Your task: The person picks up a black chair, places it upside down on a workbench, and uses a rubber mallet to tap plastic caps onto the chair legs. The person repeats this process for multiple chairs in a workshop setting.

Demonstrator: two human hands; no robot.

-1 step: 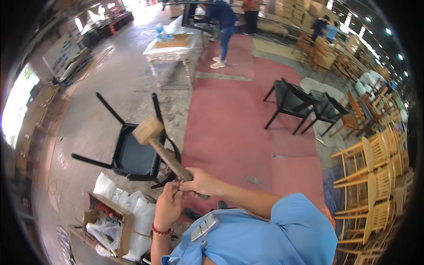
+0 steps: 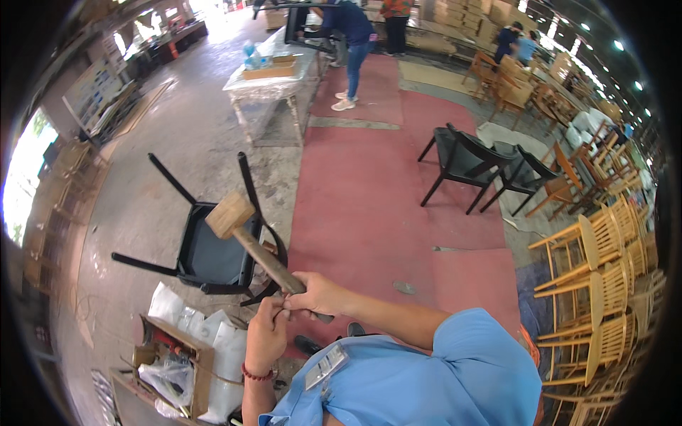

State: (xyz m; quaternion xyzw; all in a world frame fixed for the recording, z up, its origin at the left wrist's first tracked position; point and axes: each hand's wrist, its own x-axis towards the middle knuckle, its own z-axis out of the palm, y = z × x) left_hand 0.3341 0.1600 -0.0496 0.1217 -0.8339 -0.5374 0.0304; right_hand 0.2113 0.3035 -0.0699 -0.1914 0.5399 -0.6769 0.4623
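My right hand (image 2: pixel 313 292) is closed round the handle of a wooden mallet (image 2: pixel 230 216); its blocky head points up and to the left. Fingers pinched together, my left hand (image 2: pixel 266 328) meets the right one at the lower part of the handle. Whatever it pinches is too small or hidden to name. Beyond the mallet head, a black chair (image 2: pixel 214 250) lies tipped over on the floor with legs sticking out; the mallet overlaps it in view, and I cannot tell of any contact.
At lower left stands a wooden box (image 2: pixel 202 369) with tools and plastic bags. Red matting (image 2: pixel 355 206) runs ahead. Black chairs (image 2: pixel 465 165) stand right, stacked pale wooden chairs (image 2: pixel 597 298) nearer. A person (image 2: pixel 353 42) works by a plastic-covered table (image 2: pixel 263 84) at the back.
The whole view has shifted slightly to the left. Both hands keep the same hold, and the mallet has barely moved.
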